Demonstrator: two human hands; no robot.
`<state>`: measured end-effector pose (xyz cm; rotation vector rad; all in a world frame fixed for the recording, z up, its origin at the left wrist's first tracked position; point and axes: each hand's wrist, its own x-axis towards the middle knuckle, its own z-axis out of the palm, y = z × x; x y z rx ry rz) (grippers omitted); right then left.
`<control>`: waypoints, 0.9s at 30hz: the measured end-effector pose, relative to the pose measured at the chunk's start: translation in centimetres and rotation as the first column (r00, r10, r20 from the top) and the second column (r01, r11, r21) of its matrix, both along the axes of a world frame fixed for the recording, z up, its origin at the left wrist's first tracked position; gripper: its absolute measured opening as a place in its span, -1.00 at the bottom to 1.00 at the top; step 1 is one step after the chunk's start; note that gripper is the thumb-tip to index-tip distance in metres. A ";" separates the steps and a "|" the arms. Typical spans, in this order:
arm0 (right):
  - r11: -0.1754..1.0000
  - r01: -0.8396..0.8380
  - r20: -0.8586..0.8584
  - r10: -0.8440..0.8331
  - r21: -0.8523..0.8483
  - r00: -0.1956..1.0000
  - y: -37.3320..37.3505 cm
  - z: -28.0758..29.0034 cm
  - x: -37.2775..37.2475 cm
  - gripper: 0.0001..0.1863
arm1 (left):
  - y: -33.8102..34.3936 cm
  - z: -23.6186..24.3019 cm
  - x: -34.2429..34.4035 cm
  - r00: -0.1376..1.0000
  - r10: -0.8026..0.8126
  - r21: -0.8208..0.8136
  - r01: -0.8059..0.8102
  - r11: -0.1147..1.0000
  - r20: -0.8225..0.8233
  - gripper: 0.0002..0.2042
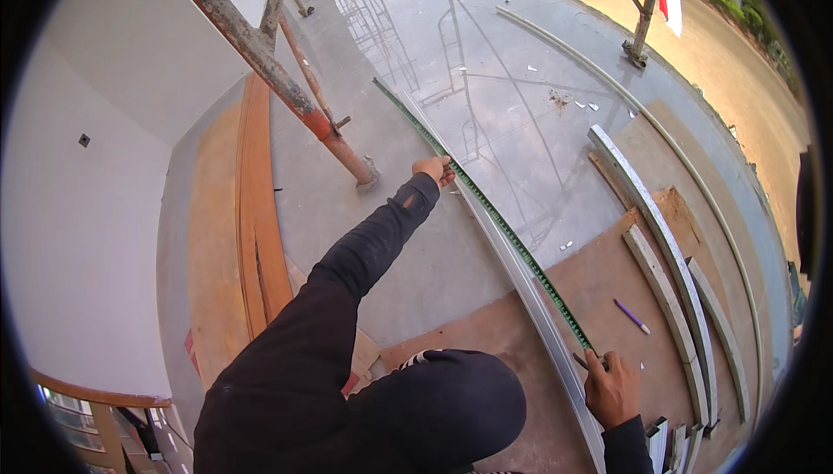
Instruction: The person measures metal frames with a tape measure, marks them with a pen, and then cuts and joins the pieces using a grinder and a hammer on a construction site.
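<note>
Our left hand [431, 169] pinches the green measuring tape [523, 252] near the frame's centre; our right hand [613, 390] grips it at lower right, where it angles off the silver strip [548, 337], so our reading could skew if it slips

I'm standing on a building site, on a porch-like slab beside a house: rusty scaffold pole [322, 124] planted on the bare concrete floor [416, 279], plain pale wall [87, 214] alongside, metal channel [639, 183] and wooden boards [254, 170] lying about, white scraps [593, 107] scattered, a tape measure [539, 271] stretched out, and open dirt ground [737, 66] beyond the edge.
</note>
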<state>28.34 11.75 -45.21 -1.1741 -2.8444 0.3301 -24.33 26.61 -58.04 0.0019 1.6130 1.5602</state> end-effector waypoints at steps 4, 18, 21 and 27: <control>0.996 0.075 0.005 -0.074 -0.057 0.997 -2.3 -0.3 3.2 -0.60 | -0.5 -1.0 4.5 0.986 -0.163 -0.021 0.164 0.986 0.021 -0.92; 0.995 0.074 -0.039 -0.077 -0.062 0.996 -2.5 -1.5 0.1 -0.55 | 0.8 -2.9 2.1 0.998 0.040 -0.043 -0.042 0.998 -0.047 -0.88; 0.995 0.079 -0.031 -0.081 -0.064 0.996 -2.4 -1.6 0.5 -0.56 | 0.9 -2.9 2.8 0.996 0.060 -0.071 -0.065 0.995 -0.069 -0.87; 0.993 0.100 -0.021 -0.102 -0.065 0.995 -3.2 -1.2 1.6 -0.61 | 0.3 -4.3 3.5 1.000 -0.014 -0.098 0.014 0.995 -0.002 -0.87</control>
